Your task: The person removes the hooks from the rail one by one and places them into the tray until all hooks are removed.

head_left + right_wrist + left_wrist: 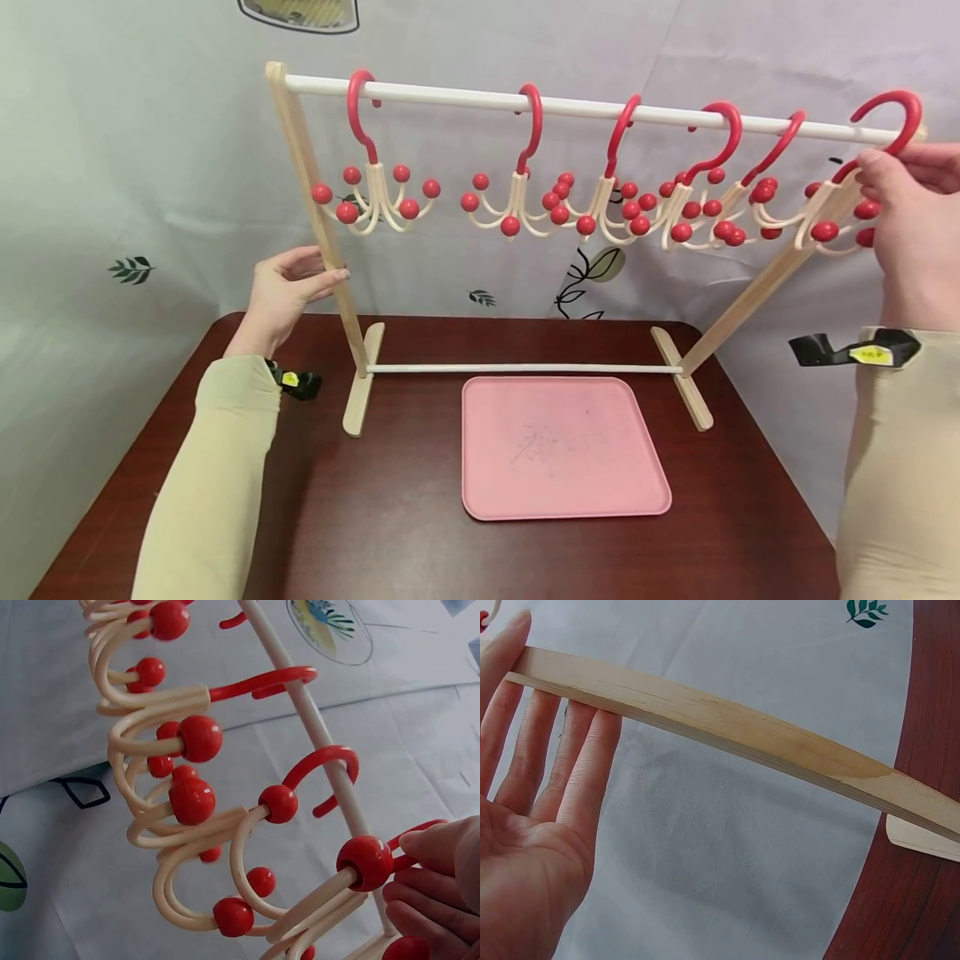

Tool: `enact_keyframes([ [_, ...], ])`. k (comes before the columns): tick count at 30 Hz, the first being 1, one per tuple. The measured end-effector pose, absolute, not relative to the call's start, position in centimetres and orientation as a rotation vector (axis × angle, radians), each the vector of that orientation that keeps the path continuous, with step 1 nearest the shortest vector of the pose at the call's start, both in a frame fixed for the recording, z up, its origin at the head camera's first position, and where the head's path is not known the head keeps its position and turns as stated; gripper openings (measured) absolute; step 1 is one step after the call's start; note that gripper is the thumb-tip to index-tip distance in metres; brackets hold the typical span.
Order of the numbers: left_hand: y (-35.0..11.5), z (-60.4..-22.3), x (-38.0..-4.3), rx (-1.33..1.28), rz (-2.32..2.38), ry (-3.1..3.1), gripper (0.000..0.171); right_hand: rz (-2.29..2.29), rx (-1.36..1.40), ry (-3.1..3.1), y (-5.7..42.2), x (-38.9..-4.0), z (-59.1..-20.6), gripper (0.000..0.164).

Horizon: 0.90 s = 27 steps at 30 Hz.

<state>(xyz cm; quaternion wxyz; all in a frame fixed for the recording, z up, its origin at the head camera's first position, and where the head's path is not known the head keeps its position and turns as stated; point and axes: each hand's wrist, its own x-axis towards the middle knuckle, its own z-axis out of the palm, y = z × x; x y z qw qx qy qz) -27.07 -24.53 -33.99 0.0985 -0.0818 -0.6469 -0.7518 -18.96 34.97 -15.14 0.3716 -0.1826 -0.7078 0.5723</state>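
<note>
A wooden rack post [302,167] is pinched by my left hand [281,292], the thumb in front and the fingers behind, as the left wrist view shows. At the far right my right hand [918,229] pinches the red hook of a pale multi-arm hanger [819,212] with red ball tips. That hook arches over the right end of the white rod [450,96]. Several matching hangers hang along the rod, among them a leftmost hanger [375,187] near the left post. In the right wrist view, a neighbouring hanger hook [330,755] loops over the rod.
The rack's wooden feet [365,400] stand on a dark red-brown table [375,517], joined by a lower white rod [525,367]. The right post [750,300] leans outward in this view. A pink tray [570,492] lies in front. Patterned grey cloth [420,283] hangs behind.
</note>
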Motion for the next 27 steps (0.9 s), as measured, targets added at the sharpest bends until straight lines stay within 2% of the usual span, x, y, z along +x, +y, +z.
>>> enact_keyframes([
  [7, -24.5, -33.8, -27.0, -0.235, -2.224, -1.914, 0.036, 1.452, -0.471, -1.768, 35.3, -18.8, -15.4, 0.046],
  [14, -24.5, -33.7, -27.0, -0.225, -2.224, -1.921, 0.036, 1.443, -0.427, -1.711, 35.6, -18.5, -16.5, 0.036],
  [27, -24.6, -33.7, -26.8, -0.242, -2.228, -1.919, 0.036, 1.354, -0.414, -1.759, 34.4, -16.1, -17.6, 0.042],
])
